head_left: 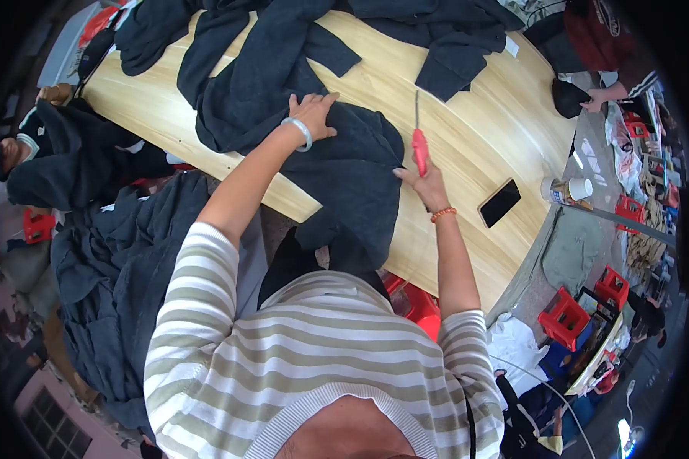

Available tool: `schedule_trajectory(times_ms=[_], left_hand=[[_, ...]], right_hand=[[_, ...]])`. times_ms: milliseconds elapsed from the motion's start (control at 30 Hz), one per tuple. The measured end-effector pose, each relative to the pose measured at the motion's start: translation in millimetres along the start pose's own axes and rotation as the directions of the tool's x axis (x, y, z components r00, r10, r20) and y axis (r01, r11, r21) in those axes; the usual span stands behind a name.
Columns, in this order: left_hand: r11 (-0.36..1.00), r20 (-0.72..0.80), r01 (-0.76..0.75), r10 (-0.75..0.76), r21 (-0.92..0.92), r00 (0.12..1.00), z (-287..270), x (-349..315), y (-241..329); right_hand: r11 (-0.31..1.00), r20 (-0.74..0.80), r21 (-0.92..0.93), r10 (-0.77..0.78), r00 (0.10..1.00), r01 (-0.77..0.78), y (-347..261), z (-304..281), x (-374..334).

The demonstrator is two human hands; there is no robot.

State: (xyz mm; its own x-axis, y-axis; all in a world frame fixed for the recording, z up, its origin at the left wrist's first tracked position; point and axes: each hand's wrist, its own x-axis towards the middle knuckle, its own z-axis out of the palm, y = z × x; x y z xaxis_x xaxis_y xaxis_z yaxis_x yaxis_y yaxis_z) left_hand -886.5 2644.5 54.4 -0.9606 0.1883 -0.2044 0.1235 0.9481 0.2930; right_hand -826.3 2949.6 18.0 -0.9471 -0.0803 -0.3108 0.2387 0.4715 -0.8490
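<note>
A dark navy garment [352, 164] lies spread over the wooden table [467, 141], its near part hanging off the edge against my lap. My left hand [312, 116] rests on it with the fingers spread. To the right of the cloth, my right hand [429, 187] is closed round the red handle of a slim tool [419, 145]. Its long, thin metal shaft points away from me over the tabletop; I cannot make out the exact kind. The fingers of this hand are close to the garment's right edge.
A phone [500, 203] lies on the table at right. More dark garments [455, 57] cover the far side. A large dark cloth heap [122, 283] sits at left. People's hands [595, 99] show at far right. Red stools [564, 317] stand beyond the table.
</note>
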Motion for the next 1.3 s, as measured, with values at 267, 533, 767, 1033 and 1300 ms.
schedule_trajectory(times_ms=[267, 533, 767, 1033, 1300], left_hand=[[0.947, -0.242, -0.174, 0.109, -0.270, 0.964, -77.7, 13.7, 36.9], [0.710, -0.873, -0.679, 0.437, 0.187, 0.216, -231.0, -5.7, 45.7], [0.900, -0.354, -0.336, 0.421, 0.277, 0.835, -74.0, -79.6, -110.3], [0.996, -0.394, -0.084, 0.078, 0.000, 0.916, -20.0, -85.9, -98.6], [0.943, -0.150, -0.207, 0.252, 0.261, 0.956, 4.4, -13.2, -62.1]], right_hand=[[0.990, 0.078, 0.142, -0.002, 0.997, -0.009, -23.9, -5.4, -23.7], [0.877, -0.375, -0.023, -0.452, 0.809, 0.480, -218.9, -98.9, -87.5], [0.973, 0.441, -0.054, -0.178, 0.880, 0.224, -132.7, -10.6, -113.3], [0.897, -0.146, -0.383, -0.294, 0.945, 0.221, -58.7, -53.5, 9.2], [0.547, -0.283, -0.825, -0.188, 0.940, -0.139, -16.3, -76.2, 152.0]])
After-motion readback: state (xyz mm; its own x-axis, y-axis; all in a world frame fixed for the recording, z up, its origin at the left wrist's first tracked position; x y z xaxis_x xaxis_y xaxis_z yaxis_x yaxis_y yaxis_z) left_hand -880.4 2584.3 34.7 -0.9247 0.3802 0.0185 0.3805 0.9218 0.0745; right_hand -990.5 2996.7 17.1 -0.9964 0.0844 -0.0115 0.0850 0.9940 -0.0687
